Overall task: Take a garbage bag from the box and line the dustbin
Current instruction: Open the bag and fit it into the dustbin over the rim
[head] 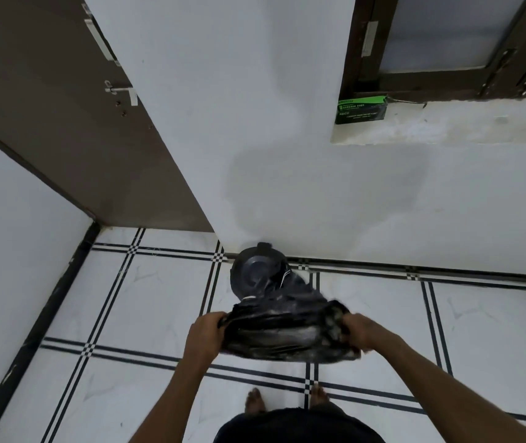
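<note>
While the white wall [287, 123] fills most of what I can see, a brown door [63, 107] stands at its left and a dark-framed window [447, 43] sits up at the right above a pale ledge [479, 123]. Below runs a white tiled floor [127, 298] crossed by black lines. A person stands barefoot on it, both arms stretched forward. Between the hands hangs a black bag [287, 330], crumpled and held spread above the floor, its far edge overlapping the bin [255, 270], a small dark round one standing against the foot of the wall. Fingers of the left hand [205, 330] are curled round the bag's left edge; the right hand [362, 330] grips the right edge the same way, a bit blurred. Up on the ledge's left end, tight against the window frame, lies the green and black box [361, 109], well apart from the bin.
</note>
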Available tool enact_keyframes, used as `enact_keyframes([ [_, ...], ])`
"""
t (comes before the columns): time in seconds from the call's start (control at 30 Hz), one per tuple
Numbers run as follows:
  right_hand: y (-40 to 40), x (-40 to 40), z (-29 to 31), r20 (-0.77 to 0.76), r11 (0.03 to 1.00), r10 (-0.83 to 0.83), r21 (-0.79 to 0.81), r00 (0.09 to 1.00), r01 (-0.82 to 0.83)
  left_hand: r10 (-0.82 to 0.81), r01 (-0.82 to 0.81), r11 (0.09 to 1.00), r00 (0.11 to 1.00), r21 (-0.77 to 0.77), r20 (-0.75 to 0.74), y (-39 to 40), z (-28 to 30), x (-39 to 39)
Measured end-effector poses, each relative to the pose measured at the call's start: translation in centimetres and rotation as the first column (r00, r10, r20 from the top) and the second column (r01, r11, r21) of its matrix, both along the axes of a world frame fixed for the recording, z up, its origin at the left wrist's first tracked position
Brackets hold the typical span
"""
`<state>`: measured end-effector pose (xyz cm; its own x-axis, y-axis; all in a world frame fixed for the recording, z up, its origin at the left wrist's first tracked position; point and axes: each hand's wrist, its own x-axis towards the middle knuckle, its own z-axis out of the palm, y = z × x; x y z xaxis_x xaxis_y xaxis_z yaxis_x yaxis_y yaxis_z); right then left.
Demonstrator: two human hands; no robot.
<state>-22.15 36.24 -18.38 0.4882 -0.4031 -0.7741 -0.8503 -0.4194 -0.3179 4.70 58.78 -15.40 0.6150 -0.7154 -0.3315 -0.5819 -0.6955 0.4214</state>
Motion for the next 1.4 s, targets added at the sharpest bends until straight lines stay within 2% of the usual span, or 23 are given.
enact_keyframes([
  [0.07,0.4,-0.6,-0.3,-0.112,0.964,0.089,0.261,0.990,-0.057,0.036,-0.030,0.965,0.999,0.262,-0.018,1.6,-2.0,-0.4],
  [0.13,0.3,-0.1,0.0,-0.119,0.935,0.124,0.347,0.985,-0.076,-0.006,0.051,0.898,0.994,0.436,-0.105,2.6,-2.7,-0.5],
  [0.17,-0.1,0.6,0.1,-0.089,0.938,0.112,0.338,0.990,-0.076,0.010,0.056,0.893,0.990,0.446,-0.144,2.7,-2.7,-0.1],
  [0.23,-1.1,2.5,0.5,0.026,0.967,0.039,0.249,0.999,-0.044,0.107,-0.046,0.934,0.982,0.355,-0.157,2.3,-1.9,0.9],
  [0.3,-2.5,4.8,1.3,0.181,0.987,-0.077,0.150,0.980,0.050,0.257,-0.247,0.956,0.965,0.158,-0.050,1.2,-0.5,2.5],
  [0.33,-3.0,6.3,2.0,0.269,0.988,-0.134,0.114,0.954,0.107,0.341,-0.341,0.940,0.940,0.027,-0.003,0.5,0.6,3.5],
  [0.4,-3.9,9.3,3.9,0.449,0.968,-0.238,0.036,0.861,0.248,0.445,-0.430,0.876,0.895,-0.218,0.024,-1.1,3.0,5.3],
  [0.5,-4.6,12.6,5.8,0.649,0.863,-0.238,-0.200,0.722,0.465,0.488,-0.485,0.717,0.862,-0.501,-0.136,-2.8,6.0,7.6],
  [0.53,-4.4,13.4,5.8,0.692,0.819,-0.200,-0.270,0.693,0.506,0.468,-0.468,0.701,0.871,-0.538,-0.148,-2.8,6.5,8.3],
  [0.6,-3.9,14.1,5.5,0.741,0.784,-0.106,-0.348,0.663,0.514,0.386,-0.362,0.779,0.920,-0.513,-0.064,-1.7,5.8,9.9],
  [0.67,-2.9,14.4,4.6,0.736,0.824,-0.052,-0.350,0.675,0.445,0.289,-0.277,0.887,0.957,-0.369,-0.022,0.3,3.7,11.6],
  [0.7,-2.4,14.4,3.8,0.696,0.856,-0.075,-0.323,0.714,0.405,0.248,-0.246,0.926,0.968,-0.286,-0.030,1.4,2.4,12.4],
  [0.73,-1.6,14.3,3.2,0.616,0.883,-0.129,-0.285,0.777,0.372,0.217,-0.223,0.955,0.975,-0.197,-0.052,2.6,1.4,13.1],
  [0.8,-0.6,14.1,1.7,0.328,0.932,-0.230,-0.196,0.916,0.304,0.154,-0.158,0.986,0.985,-0.047,-0.077,4.3,0.0,14.6],
  [0.83,0.1,13.8,1.1,0.191,0.957,-0.233,-0.128,0.954,0.259,0.119,-0.119,0.993,0.989,0.007,-0.087,5.0,-0.6,15.2],
  [0.9,1.4,13.0,-0.1,0.003,0.990,-0.137,0.025,0.991,0.137,0.055,-0.048,0.996,0.993,0.073,-0.102,5.9,-1.1,15.9],
  [0.93,2.0,13.0,-0.5,-0.039,0.997,-0.065,0.048,0.997,0.067,0.040,-0.028,0.994,0.993,0.101,-0.115,6.2,-1.2,16.5],
  [1.0,2.5,12.9,-1.2,-0.018,1.000,-0.011,0.004,1.000,0.011,0.044,-0.028,0.994,0.987,0.109,-0.152,6.4,-1.4,17.2],
  [1.17,2.2,14.7,-0.5,0.092,0.975,-0.156,-0.146,0.983,0.168,0.267,-0.290,0.956,0.912,-0.031,-0.313,5.7,-1.5,19.2],
  [1.27,1.6,15.8,-0.3,0.187,0.925,-0.269,-0.223,0.945,0.308,0.267,-0.310,0.948,0.901,-0.077,-0.344,4.6,-1.3,19.7],
  [1.4,1.3,17.5,0.2,0.361,0.866,-0.308,-0.277,0.880,0.416,0.318,-0.397,0.911,0.851,-0.115,-0.419,3.2,-0.9,20.5],
])
